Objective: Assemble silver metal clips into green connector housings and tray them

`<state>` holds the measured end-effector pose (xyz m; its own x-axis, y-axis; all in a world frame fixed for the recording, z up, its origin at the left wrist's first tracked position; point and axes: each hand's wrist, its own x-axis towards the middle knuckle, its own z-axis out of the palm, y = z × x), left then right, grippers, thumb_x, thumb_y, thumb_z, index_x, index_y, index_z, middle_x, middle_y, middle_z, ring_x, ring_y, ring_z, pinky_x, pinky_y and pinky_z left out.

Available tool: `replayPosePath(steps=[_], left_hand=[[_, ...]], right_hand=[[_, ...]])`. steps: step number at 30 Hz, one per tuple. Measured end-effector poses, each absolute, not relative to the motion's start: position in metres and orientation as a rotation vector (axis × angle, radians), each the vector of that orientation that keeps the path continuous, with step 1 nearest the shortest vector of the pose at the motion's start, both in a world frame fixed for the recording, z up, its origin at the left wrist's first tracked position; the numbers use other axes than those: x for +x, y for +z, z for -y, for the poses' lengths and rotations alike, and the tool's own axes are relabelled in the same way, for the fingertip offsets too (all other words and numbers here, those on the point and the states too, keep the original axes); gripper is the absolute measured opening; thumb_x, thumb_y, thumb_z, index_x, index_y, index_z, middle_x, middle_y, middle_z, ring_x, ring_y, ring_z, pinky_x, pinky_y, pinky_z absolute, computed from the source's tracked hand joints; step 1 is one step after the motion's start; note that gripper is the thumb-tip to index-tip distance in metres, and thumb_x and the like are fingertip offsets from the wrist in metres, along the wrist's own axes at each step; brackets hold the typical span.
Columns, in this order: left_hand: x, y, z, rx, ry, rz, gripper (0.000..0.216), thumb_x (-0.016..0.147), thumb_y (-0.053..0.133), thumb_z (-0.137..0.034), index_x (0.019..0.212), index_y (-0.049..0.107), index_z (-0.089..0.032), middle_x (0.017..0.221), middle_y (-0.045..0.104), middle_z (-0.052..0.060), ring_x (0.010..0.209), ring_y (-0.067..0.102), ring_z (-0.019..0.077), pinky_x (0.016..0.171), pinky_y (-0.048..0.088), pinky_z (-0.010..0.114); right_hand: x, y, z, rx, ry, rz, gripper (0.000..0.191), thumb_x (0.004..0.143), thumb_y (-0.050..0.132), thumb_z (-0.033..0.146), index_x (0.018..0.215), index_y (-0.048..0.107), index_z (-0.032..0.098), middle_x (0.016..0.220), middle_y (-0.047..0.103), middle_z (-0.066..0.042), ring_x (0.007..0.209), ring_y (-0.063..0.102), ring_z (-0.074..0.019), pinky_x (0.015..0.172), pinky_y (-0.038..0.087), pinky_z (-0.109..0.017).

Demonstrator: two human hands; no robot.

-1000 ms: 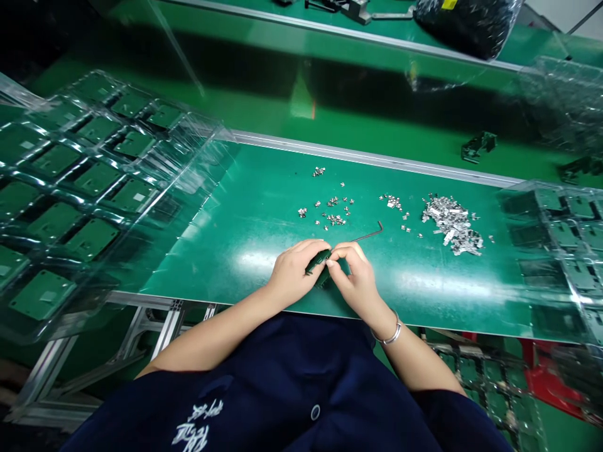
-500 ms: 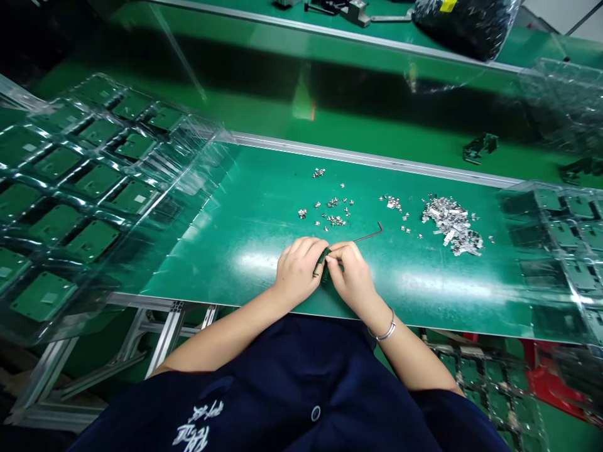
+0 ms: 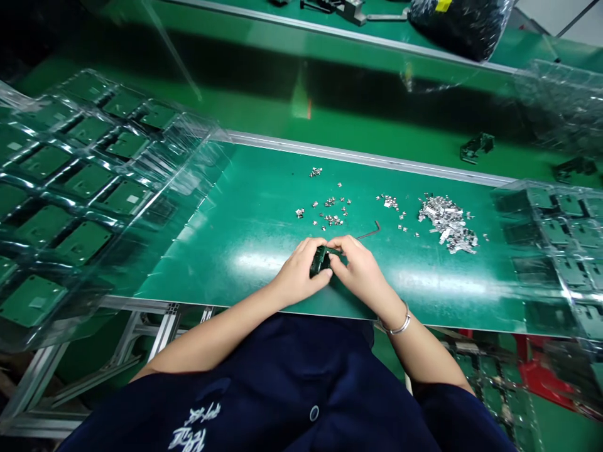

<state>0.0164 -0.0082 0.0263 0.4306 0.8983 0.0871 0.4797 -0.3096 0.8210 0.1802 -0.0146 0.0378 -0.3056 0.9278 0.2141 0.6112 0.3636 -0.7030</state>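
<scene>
My left hand [image 3: 299, 274] and my right hand [image 3: 360, 271] meet at the near middle of the green work mat [image 3: 245, 238]. Both have curled fingers closed round one small dark green part [image 3: 321, 259] held between them, just above the mat. Most of the part is hidden by my fingers. A silver bangle [image 3: 398, 325] sits on my right wrist. A bent hex key [image 3: 370, 231] lies on the mat just beyond my right hand.
Small metal clips [image 3: 330, 211] are scattered beyond my hands, with a bigger heap [image 3: 447, 223] to the right. Clear blister trays of green boards stand at the left [image 3: 85, 182] and right [image 3: 556, 251]. A black bag [image 3: 459, 25] lies on the far bench.
The dark part has turned in my hands and more of it shows. My right hand's fingers have shifted from pinching its top to wrapping its right side.
</scene>
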Motion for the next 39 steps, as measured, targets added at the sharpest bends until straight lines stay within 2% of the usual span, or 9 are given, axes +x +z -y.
replayPosePath(steps=[4,10,15,18,20,25,29,33,39], left_hand=[[0.012,0.033,0.001,1.940,0.532,-1.297,0.013,0.078,0.046,-0.022,0.089,0.054,-0.021,0.086,0.063,0.002,0.084,0.059,0.0209,0.076,0.046,0.034],[0.014,0.037,-0.006,1.968,0.432,-1.368,0.010,0.077,0.045,-0.026,0.080,0.053,-0.022,0.076,0.062,0.000,0.071,0.057,0.0190,0.062,0.042,0.029],[0.013,0.036,-0.005,1.947,0.467,-1.368,0.015,0.079,0.045,-0.030,0.085,0.057,-0.023,0.084,0.067,0.001,0.082,0.062,0.0213,0.068,0.046,0.031],[0.000,0.033,-0.005,1.870,0.482,-1.319,0.032,0.081,0.049,-0.034,0.110,0.056,-0.023,0.112,0.066,0.005,0.096,0.063,0.0237,0.073,0.050,0.033],[-0.011,0.031,-0.006,1.811,0.510,-1.312,0.040,0.082,0.050,-0.039,0.119,0.052,-0.023,0.123,0.062,0.007,0.107,0.061,0.0256,0.077,0.052,0.035],[-0.027,0.031,-0.012,1.795,0.496,-1.397,0.034,0.084,0.047,-0.045,0.107,0.061,-0.024,0.115,0.066,0.006,0.108,0.061,0.0262,0.078,0.053,0.035],[-0.023,0.035,-0.013,1.809,0.489,-1.381,0.033,0.084,0.048,-0.044,0.105,0.063,-0.024,0.114,0.067,0.006,0.105,0.062,0.0257,0.070,0.053,0.032],[-0.021,0.035,-0.012,1.805,0.491,-1.380,0.032,0.084,0.048,-0.043,0.105,0.063,-0.024,0.113,0.067,0.005,0.105,0.062,0.0247,0.076,0.053,0.033],[-0.026,0.030,-0.011,1.803,0.482,-1.359,0.030,0.085,0.048,-0.042,0.104,0.062,-0.024,0.111,0.067,0.005,0.104,0.062,0.0244,0.088,0.050,0.038]], right_hand=[[0.178,0.040,0.013,-1.304,0.606,2.205,0.016,0.084,0.046,0.010,0.096,0.052,0.018,0.090,0.061,-0.008,0.087,0.056,-0.0240,0.077,0.049,-0.038],[0.164,0.037,0.016,-1.380,0.526,2.251,0.014,0.086,0.040,0.010,0.092,0.051,0.017,0.087,0.059,-0.009,0.084,0.053,-0.0239,0.077,0.048,-0.038],[0.174,0.038,0.012,-1.350,0.645,2.217,0.014,0.088,0.045,0.010,0.095,0.054,0.018,0.092,0.061,-0.006,0.088,0.055,-0.0206,0.081,0.047,-0.034],[0.225,0.036,-0.002,-1.414,0.657,2.104,0.012,0.090,0.049,0.016,0.096,0.058,0.021,0.096,0.064,-0.004,0.092,0.058,-0.0181,0.084,0.047,-0.033],[0.273,0.030,-0.013,-1.688,0.452,1.945,0.012,0.090,0.050,0.017,0.087,0.061,0.020,0.090,0.064,-0.005,0.088,0.058,-0.0206,0.081,0.046,-0.036],[0.357,0.011,-0.028,-1.823,0.263,2.101,0.013,0.087,0.051,0.016,0.088,0.064,0.019,0.095,0.064,-0.008,0.096,0.054,-0.0250,0.091,0.038,-0.044],[0.362,0.005,-0.029,-1.815,0.220,2.222,0.015,0.091,0.049,0.019,0.085,0.063,0.021,0.092,0.063,-0.006,0.094,0.053,-0.0239,0.101,0.028,-0.051],[0.359,0.004,-0.030,-1.754,0.096,2.328,0.013,0.091,0.049,0.021,0.086,0.061,0.022,0.091,0.062,-0.005,0.092,0.052,-0.0246,0.106,0.019,-0.057],[0.364,0.003,-0.035,-1.688,0.094,2.354,0.013,0.089,0.048,0.020,0.083,0.059,0.021,0.086,0.059,-0.006,0.086,0.051,-0.0241,0.104,0.024,-0.055]])
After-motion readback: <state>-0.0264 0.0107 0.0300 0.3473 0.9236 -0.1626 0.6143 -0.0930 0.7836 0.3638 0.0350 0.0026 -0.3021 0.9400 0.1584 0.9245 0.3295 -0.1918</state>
